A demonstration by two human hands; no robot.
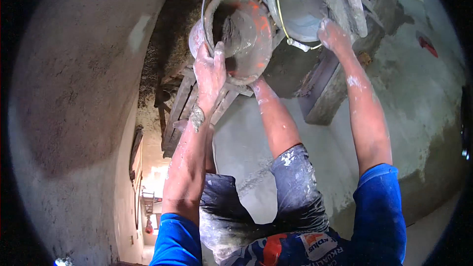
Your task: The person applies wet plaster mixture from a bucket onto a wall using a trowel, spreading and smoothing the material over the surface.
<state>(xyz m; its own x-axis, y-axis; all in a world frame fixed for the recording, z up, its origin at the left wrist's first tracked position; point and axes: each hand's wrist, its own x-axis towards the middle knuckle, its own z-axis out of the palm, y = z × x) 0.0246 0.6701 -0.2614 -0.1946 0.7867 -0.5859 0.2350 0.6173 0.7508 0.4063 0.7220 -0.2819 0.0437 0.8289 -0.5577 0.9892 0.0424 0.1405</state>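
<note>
Beyond the left hand (210,71) gripping it sits a bucket (261,23); right hand's (335,35) hold unclear.

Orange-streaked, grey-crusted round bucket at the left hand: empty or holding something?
Holding something: a wet, glistening grey mass shows inside the round bucket. How deep it is, I cannot tell.

- Left bucket (257,19): twelve o'clock, wet mix (243,34) inside.
- Right bucket (308,29): left bucket's two o'clock.
- Left hand (211,71): on left bucket's rim, eight o'clock.
- Right hand (336,37): by right bucket's rim, four o'clock.
</note>
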